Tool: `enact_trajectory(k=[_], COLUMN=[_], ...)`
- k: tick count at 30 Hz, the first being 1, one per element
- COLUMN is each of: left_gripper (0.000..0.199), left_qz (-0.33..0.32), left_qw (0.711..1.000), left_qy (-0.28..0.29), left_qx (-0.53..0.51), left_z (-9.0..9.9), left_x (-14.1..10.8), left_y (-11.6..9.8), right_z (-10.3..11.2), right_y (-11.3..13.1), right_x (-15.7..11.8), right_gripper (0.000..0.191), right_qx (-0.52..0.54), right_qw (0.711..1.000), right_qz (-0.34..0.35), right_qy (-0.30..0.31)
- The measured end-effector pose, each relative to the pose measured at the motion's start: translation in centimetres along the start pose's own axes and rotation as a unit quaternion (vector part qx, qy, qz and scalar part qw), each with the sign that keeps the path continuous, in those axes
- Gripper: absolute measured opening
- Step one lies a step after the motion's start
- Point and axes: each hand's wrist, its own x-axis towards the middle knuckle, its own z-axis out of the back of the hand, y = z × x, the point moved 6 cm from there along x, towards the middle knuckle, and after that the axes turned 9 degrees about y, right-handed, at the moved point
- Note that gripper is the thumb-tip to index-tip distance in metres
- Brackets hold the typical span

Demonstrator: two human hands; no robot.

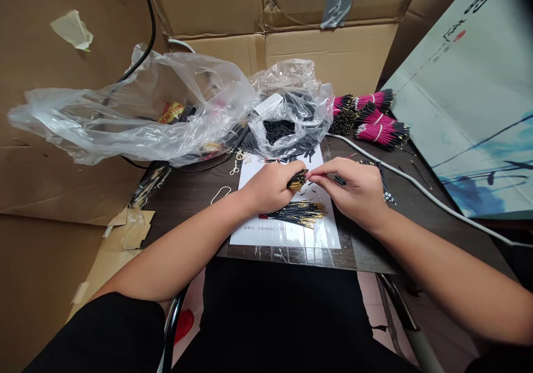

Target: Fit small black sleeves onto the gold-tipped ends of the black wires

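My left hand [272, 185] is wrapped round a bundle of black wires [297, 180], whose gold-coloured tips face right. Close beside those tips, the thumb and forefinger of my right hand [353, 187] are pinched together; what they hold, if anything, is too small to make out. Just below my left hand, a loose pile of black wires [300, 213] with gold tips lies on a white printed sheet [287, 238]. More dark wires with pale ends [388, 195] show behind my right hand, partly hidden by it.
Behind my hands sits an open clear bag of black pieces [278, 131], with a larger plastic bag [166, 106] to its left. Magenta and black bundles [383, 131] lie at the back right. A white cable [420, 187] crosses the dark table [375, 251]. Cardboard boxes [328, 51] stand behind.
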Motion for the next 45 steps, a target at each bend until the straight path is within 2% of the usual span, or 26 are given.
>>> enact_trajectory(k=[6, 13, 18, 22, 27, 35, 40, 45], left_gripper=[0.009, 0.010, 0.008, 0.006, 0.008, 0.010, 0.010, 0.012], left_qz=[-0.030, -0.040, -0.061, -0.066, -0.062, -0.070, -0.055, -0.053], left_qw=[0.998, 0.998, 0.997, 0.997, 0.996, 0.995, 0.992, 0.992], left_qy=[-0.013, -0.024, -0.011, -0.012, -0.049, -0.066, -0.054, -0.048], left_qx=[-0.049, -0.051, -0.050, -0.034, -0.034, 0.024, 0.095, 0.108], left_z=[-0.1, -0.2, -0.1, 0.0, 0.3, 0.3, 0.2, 0.1], left_x=[-0.1, -0.2, -0.3, -0.4, -0.6, -0.7, -0.7, -0.8], left_y=[-0.3, -0.3, -0.8, -1.0, -0.7, -0.6, -0.8, -0.8], right_z=[0.1, 0.0, 0.0, -0.1, -0.3, -0.9, -1.1, -1.1], right_y=[-0.2, -0.3, -0.9, -1.2, -1.4, -1.0, -1.1, -1.6], right_x=[0.1, -0.2, -0.6, -0.7, -0.7, -0.6, -0.5, -0.6], right_gripper=[0.010, 0.013, 0.013, 0.010, 0.008, 0.006, 0.007, 0.011], right_qx=[0.043, 0.067, 0.060, 0.071, 0.086, 0.178, 0.199, 0.239], right_qw=[0.999, 0.998, 0.996, 0.995, 0.993, 0.976, 0.972, 0.961], right_qz=[-0.007, -0.012, -0.055, -0.068, -0.077, -0.126, -0.125, -0.139], right_qy=[-0.013, -0.016, -0.039, -0.030, -0.008, 0.001, 0.002, -0.017])
